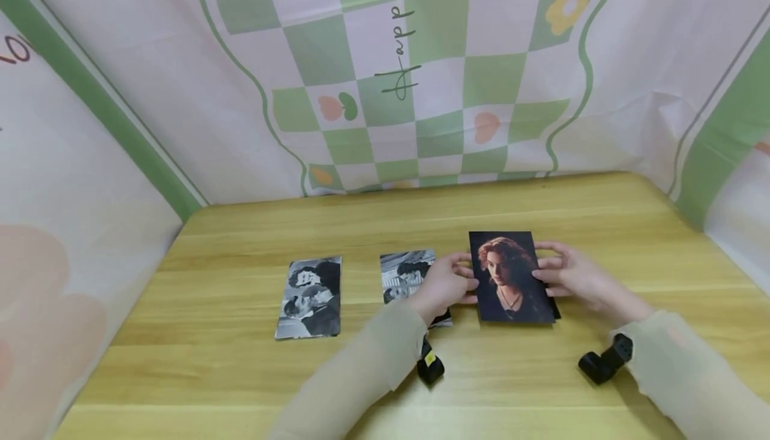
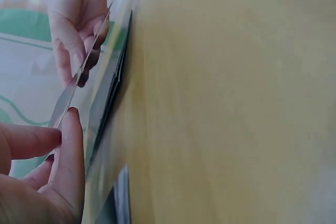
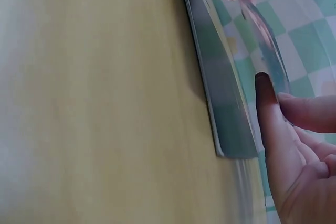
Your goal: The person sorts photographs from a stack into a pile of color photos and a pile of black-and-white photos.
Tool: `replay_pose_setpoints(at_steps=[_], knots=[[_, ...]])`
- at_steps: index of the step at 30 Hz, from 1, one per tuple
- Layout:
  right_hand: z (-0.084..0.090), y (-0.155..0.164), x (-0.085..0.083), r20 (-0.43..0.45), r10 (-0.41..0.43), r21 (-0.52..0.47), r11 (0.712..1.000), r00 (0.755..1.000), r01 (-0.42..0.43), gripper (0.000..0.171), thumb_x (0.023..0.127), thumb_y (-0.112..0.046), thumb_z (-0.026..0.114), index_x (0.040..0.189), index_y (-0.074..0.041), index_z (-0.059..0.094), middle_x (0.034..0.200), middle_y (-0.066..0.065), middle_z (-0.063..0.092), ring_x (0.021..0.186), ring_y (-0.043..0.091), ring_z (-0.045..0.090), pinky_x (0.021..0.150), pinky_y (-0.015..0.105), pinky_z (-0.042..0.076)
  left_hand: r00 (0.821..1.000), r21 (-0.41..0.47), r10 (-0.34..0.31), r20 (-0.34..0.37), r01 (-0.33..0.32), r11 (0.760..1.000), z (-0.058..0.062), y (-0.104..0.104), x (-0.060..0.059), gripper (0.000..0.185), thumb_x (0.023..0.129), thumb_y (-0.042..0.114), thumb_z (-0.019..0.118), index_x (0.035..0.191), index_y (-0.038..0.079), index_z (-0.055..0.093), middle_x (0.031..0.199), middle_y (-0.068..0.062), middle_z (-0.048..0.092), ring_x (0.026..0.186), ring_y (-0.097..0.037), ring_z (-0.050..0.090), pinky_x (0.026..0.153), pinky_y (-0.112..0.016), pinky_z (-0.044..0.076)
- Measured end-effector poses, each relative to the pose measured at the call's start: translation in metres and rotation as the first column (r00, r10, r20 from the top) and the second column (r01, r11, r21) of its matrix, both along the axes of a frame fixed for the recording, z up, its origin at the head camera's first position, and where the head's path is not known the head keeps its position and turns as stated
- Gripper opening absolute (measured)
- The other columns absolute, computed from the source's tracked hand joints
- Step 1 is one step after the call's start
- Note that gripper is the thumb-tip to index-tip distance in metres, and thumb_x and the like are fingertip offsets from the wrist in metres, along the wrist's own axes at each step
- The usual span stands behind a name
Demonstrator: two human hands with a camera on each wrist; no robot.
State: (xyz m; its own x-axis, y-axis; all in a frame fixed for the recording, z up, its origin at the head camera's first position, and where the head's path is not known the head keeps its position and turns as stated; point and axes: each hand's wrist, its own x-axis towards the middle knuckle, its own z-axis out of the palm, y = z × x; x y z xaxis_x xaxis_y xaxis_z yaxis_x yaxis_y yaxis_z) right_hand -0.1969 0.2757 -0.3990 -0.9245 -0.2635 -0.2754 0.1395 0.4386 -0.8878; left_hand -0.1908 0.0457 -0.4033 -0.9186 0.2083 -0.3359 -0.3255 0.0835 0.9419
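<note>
A colour photo card (image 1: 508,279) of a red-haired person against a dark background is held by its two side edges. My left hand (image 1: 444,286) pinches the left edge between thumb and fingers, and my right hand (image 1: 574,271) pinches the right edge. Both wrist views show the card raised over a stack of cards (image 3: 226,114) lying on the table. In the head view only a dark corner of that stack shows below the photo. Partly covered by the left hand and sleeve is a black-and-white photo pile (image 1: 398,276).
Further left on the wooden table (image 1: 210,333) lies another black-and-white photo pile (image 1: 309,303). Behind the table's far edge hangs a green-and-white checked cloth (image 1: 421,92). Black wrist cameras stick out below the left sleeve (image 1: 373,360) and right sleeve (image 1: 686,366).
</note>
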Motion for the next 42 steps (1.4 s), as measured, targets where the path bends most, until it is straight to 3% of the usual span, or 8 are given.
replay_pose_setpoints(at_steps=[4,9,13,18,26,33,42], knots=[[0.0,0.002,-0.004,0.02,-0.01,0.002,1.0,1.0,0.01,0.069,0.094,-0.005,0.054,0.147,0.006,0.012,0.117,0.018,0.054,0.079,0.005,0.062,0.067,0.028,0.059,1.0,-0.019,0.021,-0.005,-0.021,1.0,-0.002,0.005,-0.004,0.047,0.085,-0.013,0.058,0.126,0.009,0.056,0.091,-0.006,0.057,0.084,-0.02,0.06,0.068,-0.036,0.061],[0.001,0.004,-0.009,0.034,-0.032,0.013,0.999,0.999,0.031,0.069,0.092,0.0,0.055,0.146,0.009,0.013,0.103,0.003,0.062,0.078,0.008,0.064,0.065,0.03,0.06,0.999,-0.032,0.036,-0.021,-0.036,0.999,-0.004,0.011,-0.006,0.047,0.082,-0.015,0.059,0.125,0.004,0.057,0.088,-0.007,0.057,0.081,-0.021,0.062,0.066,-0.034,0.061],[0.002,0.004,-0.012,0.019,-0.04,0.025,0.999,0.999,0.04,0.067,0.091,0.0,0.057,0.144,0.01,0.018,0.098,0.0,0.066,0.076,0.008,0.064,0.062,0.029,0.059,0.999,-0.04,0.049,-0.015,-0.05,0.998,-0.003,0.012,-0.008,0.045,0.082,-0.015,0.06,0.124,0.0,0.057,0.086,-0.008,0.059,0.08,-0.021,0.064,0.067,-0.031,0.061],[0.002,0.005,-0.013,0.015,-0.043,0.064,0.997,0.999,0.042,0.063,0.092,-0.001,0.055,0.143,0.011,0.02,0.099,0.005,0.065,0.076,0.006,0.063,0.064,0.03,0.059,0.999,-0.048,0.043,0.001,-0.043,0.998,-0.002,0.015,-0.009,0.045,0.082,-0.015,0.06,0.126,-0.005,0.055,0.086,-0.008,0.059,0.082,-0.023,0.065,0.067,-0.031,0.061],[0.004,0.005,-0.012,0.014,-0.061,0.111,0.992,0.998,0.059,0.063,0.09,-0.002,0.058,0.14,0.015,0.022,0.11,0.026,0.059,0.078,0.007,0.062,0.069,0.031,0.06,0.999,-0.068,0.04,0.001,-0.04,0.997,-0.002,0.017,-0.009,0.044,0.082,-0.014,0.06,0.125,-0.008,0.054,0.088,-0.009,0.061,0.083,-0.024,0.067,0.068,-0.03,0.061],[0.006,0.005,-0.011,-0.007,-0.061,0.143,0.988,0.998,0.062,0.061,0.088,-0.004,0.061,0.135,0.016,0.029,0.107,0.023,0.061,0.078,0.01,0.063,0.069,0.03,0.06,0.999,-0.078,0.041,-0.015,-0.042,0.996,-0.002,0.017,-0.008,0.039,0.082,-0.014,0.061,0.121,-0.01,0.056,0.088,-0.011,0.065,0.082,-0.024,0.068,0.066,-0.03,0.061],[0.007,0.006,-0.01,0.0,-0.064,0.176,0.982,0.998,0.063,0.058,0.089,-0.008,0.061,0.134,0.016,0.033,0.113,0.029,0.057,0.081,0.009,0.063,0.069,0.029,0.06,1.0,-0.092,-0.005,-0.027,0.002,0.996,0.002,0.014,-0.004,0.039,0.084,-0.011,0.061,0.123,-0.01,0.056,0.089,-0.011,0.064,0.087,-0.024,0.068,0.067,-0.03,0.061]])
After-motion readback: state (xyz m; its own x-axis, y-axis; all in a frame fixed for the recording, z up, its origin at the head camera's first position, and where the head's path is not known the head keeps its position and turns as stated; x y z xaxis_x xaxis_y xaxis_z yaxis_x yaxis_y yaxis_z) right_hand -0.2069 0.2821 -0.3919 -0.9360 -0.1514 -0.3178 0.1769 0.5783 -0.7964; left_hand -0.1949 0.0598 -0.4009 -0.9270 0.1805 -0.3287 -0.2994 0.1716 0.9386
